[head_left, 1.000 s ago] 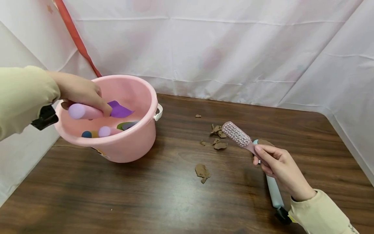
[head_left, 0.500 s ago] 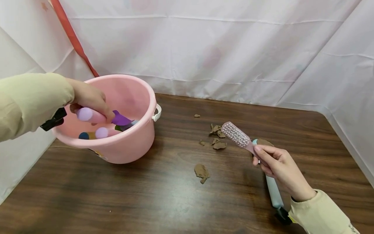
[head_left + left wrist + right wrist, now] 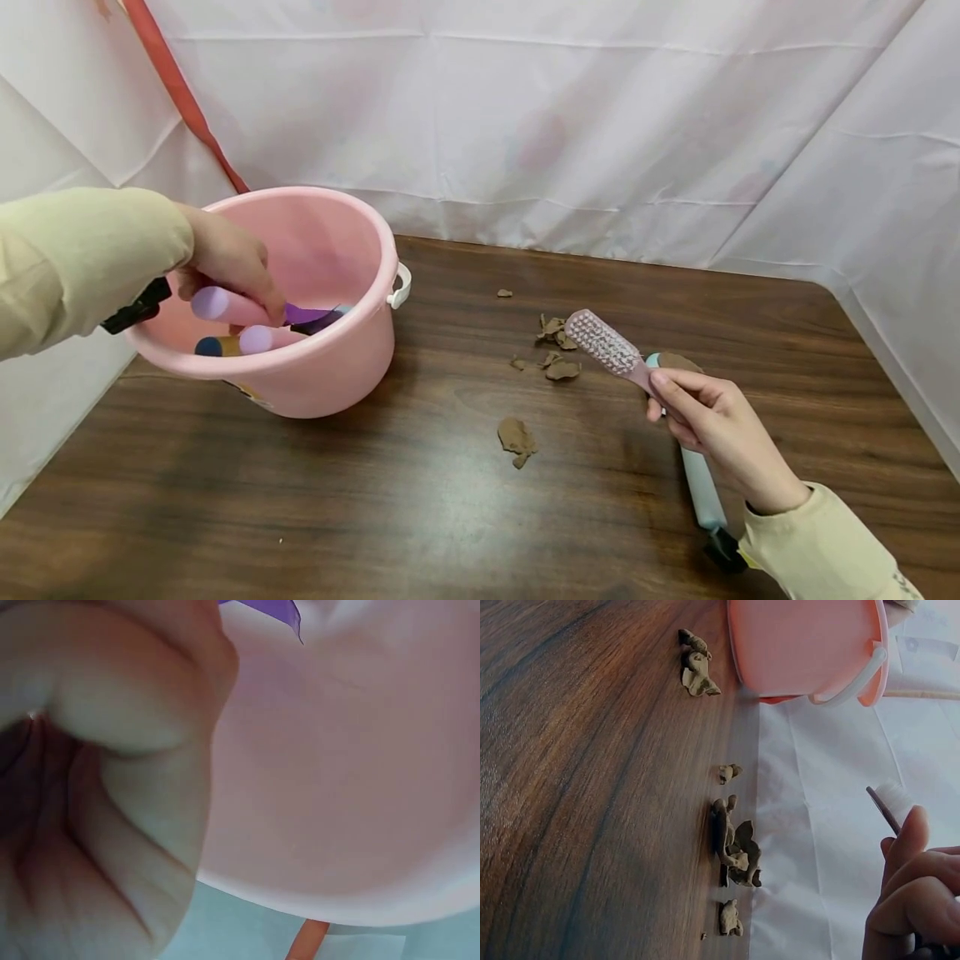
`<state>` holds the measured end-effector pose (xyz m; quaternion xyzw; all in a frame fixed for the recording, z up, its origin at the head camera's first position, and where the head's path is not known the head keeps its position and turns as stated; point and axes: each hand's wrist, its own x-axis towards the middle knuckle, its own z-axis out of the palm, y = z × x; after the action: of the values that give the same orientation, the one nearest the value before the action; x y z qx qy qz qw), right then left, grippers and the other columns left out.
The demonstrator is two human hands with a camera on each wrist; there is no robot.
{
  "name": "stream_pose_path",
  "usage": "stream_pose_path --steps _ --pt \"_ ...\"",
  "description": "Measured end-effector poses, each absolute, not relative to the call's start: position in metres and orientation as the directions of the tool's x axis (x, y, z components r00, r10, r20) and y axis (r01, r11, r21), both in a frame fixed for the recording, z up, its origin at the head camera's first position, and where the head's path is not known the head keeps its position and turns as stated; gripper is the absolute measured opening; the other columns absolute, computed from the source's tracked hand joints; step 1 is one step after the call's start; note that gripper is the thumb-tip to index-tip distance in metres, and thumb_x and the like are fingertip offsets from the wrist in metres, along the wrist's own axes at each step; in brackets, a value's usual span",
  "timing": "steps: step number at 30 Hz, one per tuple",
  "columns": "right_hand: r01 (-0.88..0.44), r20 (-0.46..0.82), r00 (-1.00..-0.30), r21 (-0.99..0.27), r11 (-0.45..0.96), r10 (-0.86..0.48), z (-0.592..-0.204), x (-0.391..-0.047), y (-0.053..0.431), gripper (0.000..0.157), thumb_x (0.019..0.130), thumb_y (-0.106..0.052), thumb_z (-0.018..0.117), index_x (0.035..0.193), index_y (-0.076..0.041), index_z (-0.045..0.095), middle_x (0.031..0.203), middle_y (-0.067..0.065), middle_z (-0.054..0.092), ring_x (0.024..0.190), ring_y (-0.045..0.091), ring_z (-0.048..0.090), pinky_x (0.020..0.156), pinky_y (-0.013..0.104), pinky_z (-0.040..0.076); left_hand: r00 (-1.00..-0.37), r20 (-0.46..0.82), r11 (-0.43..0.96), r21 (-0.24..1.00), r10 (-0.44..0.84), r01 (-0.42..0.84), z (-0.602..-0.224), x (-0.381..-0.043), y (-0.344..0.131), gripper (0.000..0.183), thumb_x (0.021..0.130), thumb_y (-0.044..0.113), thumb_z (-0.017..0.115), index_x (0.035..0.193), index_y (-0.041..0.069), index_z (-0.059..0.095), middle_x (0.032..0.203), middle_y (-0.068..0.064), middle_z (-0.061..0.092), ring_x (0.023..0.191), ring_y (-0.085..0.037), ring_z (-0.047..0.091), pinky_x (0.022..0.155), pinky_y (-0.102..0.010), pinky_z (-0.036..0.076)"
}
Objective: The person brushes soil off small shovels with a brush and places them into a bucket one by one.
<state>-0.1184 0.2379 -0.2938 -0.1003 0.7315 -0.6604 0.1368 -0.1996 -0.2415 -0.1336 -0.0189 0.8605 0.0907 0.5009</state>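
Note:
My left hand (image 3: 232, 262) reaches into the pink bucket (image 3: 341, 379) and grips a small trowel with a pink handle (image 3: 225, 307) and a purple blade (image 3: 306, 315). The blade lies low inside, close over other tools there. In the left wrist view, a corner of the purple blade (image 3: 274, 610) shows beyond my curled fingers, against the bucket's inner wall (image 3: 322, 772). Over the right of the table, my right hand (image 3: 712, 417) pinches the handle of a pink brush (image 3: 603, 343), its pale bristles facing up. Below that hand lies a light blue handle (image 3: 701, 487), its far end partly hidden.
Inside the bucket are another pink handle (image 3: 266, 338) and a dark blue-tipped one (image 3: 213, 346). Brown flaky lumps (image 3: 561, 371) and a flat brown piece (image 3: 516, 437) lie scattered mid-table. A white curtain (image 3: 525, 125) hangs behind, with a red strap (image 3: 180, 92) at left.
My left hand has moved slightly right and down, lowering the trowel deeper into the bucket among the other tools. The right hand and brush have stayed in place.

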Motion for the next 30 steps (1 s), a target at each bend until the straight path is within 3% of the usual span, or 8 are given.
stream_pose_path --steps 6,10,18,24,30 --pt "0.031 -0.065 -0.944 -0.994 0.109 -0.325 -0.293 -0.117 0.238 0.02 0.1 -0.018 0.047 0.098 -0.011 0.066 0.072 -0.005 0.059 0.047 0.019 0.02 0.041 0.035 0.014 -0.432 -0.896 0.99 0.134 0.106 -0.034 -0.133 -0.211 -0.238 0.032 0.09 0.038 0.06 0.076 0.009 0.062 0.057 0.005 0.047 0.047 -0.004 0.038 0.047 -0.016 0.03" --pt "0.033 -0.068 -0.945 -0.993 0.113 -0.32 -0.293 -0.117 0.239 0.02 0.1 -0.018 0.047 0.098 -0.011 0.066 0.072 -0.005 0.059 0.047 0.018 0.021 0.041 0.035 0.014 -0.444 -0.889 0.99 0.137 0.109 -0.032 -0.13 -0.212 -0.234 0.031 0.09 0.034 0.061 0.086 0.004 0.066 0.059 0.005 0.049 0.048 -0.004 0.039 0.048 -0.016 0.033" --pt "0.014 -0.06 -0.943 -0.99 0.141 -0.326 -0.292 -0.119 0.238 0.021 0.101 -0.019 0.047 0.098 -0.01 0.065 0.071 -0.004 0.059 0.046 0.019 0.022 0.04 0.035 0.016 -0.468 -0.876 0.988 0.152 0.12 -0.031 -0.128 -0.212 -0.232 0.029 0.091 0.032 0.059 0.085 0.004 0.063 0.06 0.004 0.05 0.049 -0.005 0.041 0.048 -0.016 0.035" --pt "0.0 -0.054 -0.945 -0.986 0.166 -0.323 -0.294 -0.118 0.237 0.021 0.101 -0.019 0.047 0.095 -0.01 0.065 0.07 -0.007 0.058 0.046 0.018 0.023 0.039 0.035 0.017 -0.562 -0.808 0.981 0.194 0.175 0.027 -0.116 -0.214 -0.239 0.041 0.097 0.04 0.048 0.089 0.003 0.063 0.061 0.005 0.051 0.048 -0.005 0.043 0.048 -0.021 0.04" --pt "0.014 -0.047 -0.942 -0.995 0.102 -0.333 -0.295 -0.118 0.235 0.021 0.101 -0.018 0.046 0.098 -0.009 0.065 0.072 -0.006 0.058 0.047 0.019 0.02 0.041 0.035 0.015 -0.667 -0.717 0.973 0.226 0.201 0.05 -0.109 -0.209 -0.24 0.042 0.096 0.042 0.049 0.094 0.003 0.063 0.06 0.003 0.055 0.048 -0.009 0.048 0.05 -0.029 0.047"
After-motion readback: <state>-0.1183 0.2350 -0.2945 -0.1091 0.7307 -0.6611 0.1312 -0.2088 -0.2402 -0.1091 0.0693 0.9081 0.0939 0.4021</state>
